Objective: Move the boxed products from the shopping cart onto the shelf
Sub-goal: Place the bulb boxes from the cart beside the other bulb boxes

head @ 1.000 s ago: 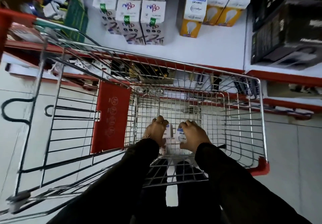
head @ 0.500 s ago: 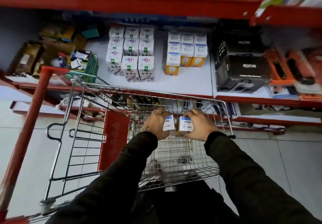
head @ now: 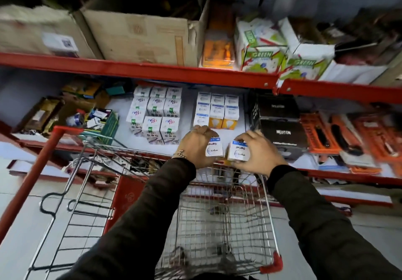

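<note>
Head view: both hands (head: pixel 196 147) (head: pixel 258 155) hold small boxes (head: pixel 215 149) (head: pixel 238 151), labels upside-down.

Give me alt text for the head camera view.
Two hands, left hand and right hand, each hold a small white box above a wire shopping cart, reaching toward a red shelf stocked with similar boxes.

A second ago both hands gripped two small boxes low inside the cart (head: pixel 226 225); half a second ago they were at its front rim; now the left hand (head: pixel 195 147) and right hand (head: pixel 258 155) hold the left box (head: pixel 214 149) and right box (head: pixel 238 151) over the shelf (head: pixel 191 142) edge, before the stacked boxes (head: pixel 217 114).
</note>
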{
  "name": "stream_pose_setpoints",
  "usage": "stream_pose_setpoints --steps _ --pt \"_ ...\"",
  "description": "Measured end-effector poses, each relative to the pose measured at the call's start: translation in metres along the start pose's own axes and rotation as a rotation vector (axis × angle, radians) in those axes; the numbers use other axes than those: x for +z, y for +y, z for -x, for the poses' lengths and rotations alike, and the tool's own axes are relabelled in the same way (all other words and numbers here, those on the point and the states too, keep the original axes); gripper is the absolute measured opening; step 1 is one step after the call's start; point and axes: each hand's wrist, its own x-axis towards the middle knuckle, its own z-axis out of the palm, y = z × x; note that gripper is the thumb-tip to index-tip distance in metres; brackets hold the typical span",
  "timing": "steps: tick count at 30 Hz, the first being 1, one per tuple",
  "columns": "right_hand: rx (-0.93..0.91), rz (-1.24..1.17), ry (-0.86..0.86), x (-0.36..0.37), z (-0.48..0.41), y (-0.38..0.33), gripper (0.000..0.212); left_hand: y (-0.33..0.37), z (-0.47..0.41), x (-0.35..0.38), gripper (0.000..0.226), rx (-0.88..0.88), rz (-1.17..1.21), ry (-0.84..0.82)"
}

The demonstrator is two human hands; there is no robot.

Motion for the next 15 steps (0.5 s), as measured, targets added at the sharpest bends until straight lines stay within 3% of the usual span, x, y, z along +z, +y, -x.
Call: stream_pose_setpoints --steps 5,15 --pt "0.028 0.056 -0.004 -0.003 -0.039 0.022 0.078 0.005 -0.054 0.012 0.06 -0.006 -0.135 -0.082" --pt "0.095 0.071 -0.183 0.039 -0.097 0.046 0.074 0.003 -0.098 0.075 0.048 -0.15 -0.428 -0.219"
